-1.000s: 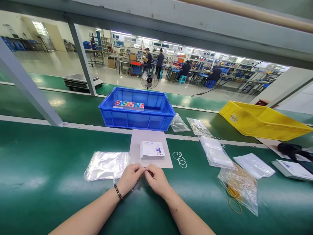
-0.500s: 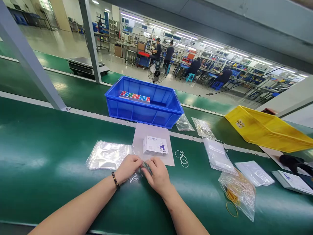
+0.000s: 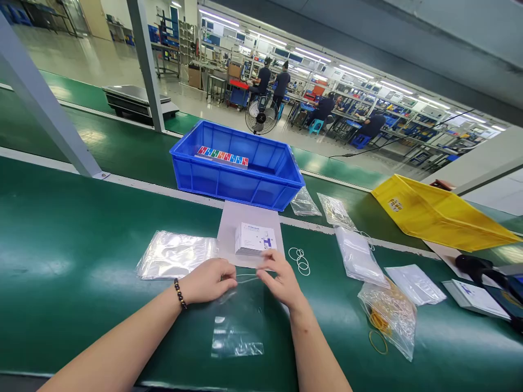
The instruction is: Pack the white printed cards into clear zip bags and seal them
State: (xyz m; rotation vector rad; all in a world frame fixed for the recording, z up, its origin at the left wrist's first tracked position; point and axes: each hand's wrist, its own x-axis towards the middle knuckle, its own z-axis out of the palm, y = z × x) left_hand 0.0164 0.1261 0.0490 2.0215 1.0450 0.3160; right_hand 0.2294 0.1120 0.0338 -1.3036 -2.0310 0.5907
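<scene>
A clear plastic bag (image 3: 239, 326) hangs flat over the green surface, its mouth towards the card stack. My left hand (image 3: 212, 279) pinches the bag's mouth at the left corner, thumb and fingers closed. At the mouth's right side is my right hand (image 3: 281, 277), thumb and forefinger apart, the fingertips slightly blurred. Just beyond the hands, a stack of white printed cards (image 3: 255, 238) lies on a pale sheet (image 3: 229, 223). Left of it rests a pile of clear plastic bags (image 3: 175, 255). White rubber bands (image 3: 300, 261) lie right of the sheet.
A blue bin (image 3: 235, 182) holding a colourful printed strip stands behind the sheet. To the right are a yellow bin (image 3: 437, 218), bagged packets (image 3: 359, 256), a bag of yellow rubber bands (image 3: 392, 316) and another card stack (image 3: 476, 296). A metal post (image 3: 49, 92) rises at left.
My hands have moved apart, the right one going right. The bag, bunched between them before, is now spread out with its mouth partly opened. The view has shifted slightly.
</scene>
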